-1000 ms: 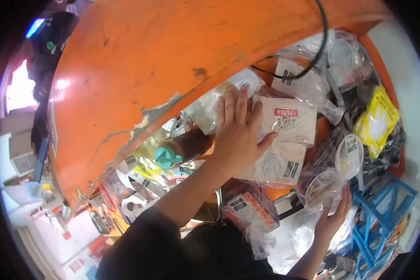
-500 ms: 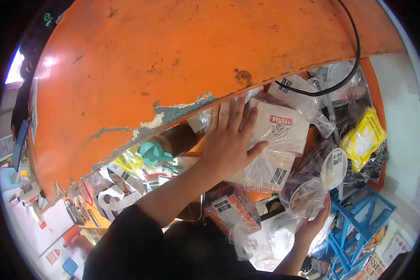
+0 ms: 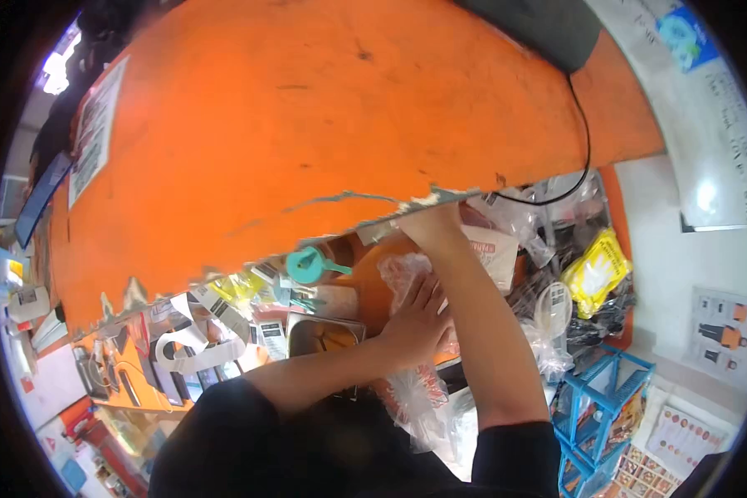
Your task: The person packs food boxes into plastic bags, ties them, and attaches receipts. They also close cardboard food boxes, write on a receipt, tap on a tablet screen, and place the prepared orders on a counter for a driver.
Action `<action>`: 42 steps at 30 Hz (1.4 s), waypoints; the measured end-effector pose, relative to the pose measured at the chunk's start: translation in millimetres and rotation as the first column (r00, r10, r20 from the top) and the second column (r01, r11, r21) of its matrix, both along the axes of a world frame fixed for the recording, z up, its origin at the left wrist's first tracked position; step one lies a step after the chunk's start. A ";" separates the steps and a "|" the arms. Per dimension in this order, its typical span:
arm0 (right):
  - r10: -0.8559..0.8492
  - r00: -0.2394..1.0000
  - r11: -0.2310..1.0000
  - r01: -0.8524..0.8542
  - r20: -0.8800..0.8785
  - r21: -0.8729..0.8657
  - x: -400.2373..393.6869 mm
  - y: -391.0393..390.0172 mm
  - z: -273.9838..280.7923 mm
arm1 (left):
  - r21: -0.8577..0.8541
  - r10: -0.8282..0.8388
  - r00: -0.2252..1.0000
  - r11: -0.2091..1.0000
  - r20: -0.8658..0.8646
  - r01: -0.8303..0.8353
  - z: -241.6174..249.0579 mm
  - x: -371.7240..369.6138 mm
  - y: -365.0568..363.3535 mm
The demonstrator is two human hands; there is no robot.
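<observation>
My left hand (image 3: 419,326) lies with its fingers stretched out against a clear plastic bag with red print (image 3: 402,274) below the counter edge. My right forearm (image 3: 494,332) crosses over it and reaches in under the orange counter (image 3: 307,141); the right hand's fingers are hidden there. Beside the right wrist is a white paper package with a red logo (image 3: 494,253), partly covered by the arm. Further down, another clear bag with red-and-white contents (image 3: 415,402) hangs close to my body.
To the left are a turquoise lidded jug (image 3: 305,264), a metal container (image 3: 328,336) and paper strips (image 3: 195,349). A yellow plastic-glove pack (image 3: 596,274) and a blue rack (image 3: 602,407) stand on the right. A black cable (image 3: 588,133) hangs over the counter edge.
My right hand has moved from the clear tubs at lower right to under the counter. My left hand has slid down off the paper package onto the plastic bag. The view has shifted.
</observation>
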State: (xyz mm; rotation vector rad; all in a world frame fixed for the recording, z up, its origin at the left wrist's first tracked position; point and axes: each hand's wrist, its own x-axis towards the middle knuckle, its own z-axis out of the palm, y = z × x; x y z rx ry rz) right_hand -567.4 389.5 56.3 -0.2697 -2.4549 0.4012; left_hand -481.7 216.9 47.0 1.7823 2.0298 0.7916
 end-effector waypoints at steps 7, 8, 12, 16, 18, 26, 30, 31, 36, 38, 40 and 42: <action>-0.250 0.965 0.966 0.242 -0.082 -0.094 53.8 -16.3 -26.3 | 0.107 -0.013 0.968 0.994 0.251 -0.015 4.3 -24.0 -48.9; -0.300 0.943 0.902 0.232 -0.143 -0.364 68.3 -35.0 -20.2 | 0.118 0.037 0.902 0.988 0.431 -0.096 0.9 -24.3 -59.1; -0.547 0.707 0.685 0.070 -0.448 -0.725 89.1 -94.9 18.7 | 0.190 0.144 0.697 0.906 0.702 -0.378 11.5 -19.1 -82.7; -0.624 0.632 0.711 0.216 -0.460 -0.669 127.4 -129.5 85.2 | 0.114 0.232 0.654 0.890 0.720 -0.441 25.3 -10.7 -115.0; -0.609 0.708 0.695 0.257 -0.358 -0.672 145.8 -141.6 138.6 | 0.393 0.080 0.918 0.887 0.388 -0.244 22.3 -6.6 -133.1; -0.350 0.932 0.575 0.131 -0.098 -0.808 124.4 -200.2 324.0 | 0.787 0.096 0.947 0.535 0.306 -0.308 93.9 -20.3 -157.6; -0.061 0.951 0.559 -0.218 -0.302 -0.800 78.2 -235.3 396.0 | 0.939 0.139 0.974 0.272 0.177 -0.209 152.7 -92.1 -169.3; 0.031 0.934 0.558 -0.311 -0.356 -0.769 61.9 -240.5 408.2 | 0.943 0.231 0.962 0.264 0.144 -0.204 166.9 -112.0 -179.8; 0.276 0.889 0.637 -0.454 -0.365 -0.623 -70.4 -268.0 411.8 | 0.808 0.727 0.682 0.358 0.074 -0.469 239.5 -189.3 -274.4; 0.400 0.904 0.650 -0.398 -0.154 -0.647 -117.3 -270.4 373.5 | 0.729 0.794 0.597 0.342 0.113 -0.593 232.9 -215.9 -294.2; 0.500 0.843 0.796 -0.538 -0.199 -0.278 -129.4 -288.0 341.6 | 0.633 0.853 0.502 0.312 0.142 -0.709 231.9 -230.3 -311.5; 0.540 0.801 0.840 -0.492 -0.257 0.231 -118.0 -297.5 317.0 | 0.533 0.864 0.492 0.368 0.108 -0.762 232.7 -239.1 -326.0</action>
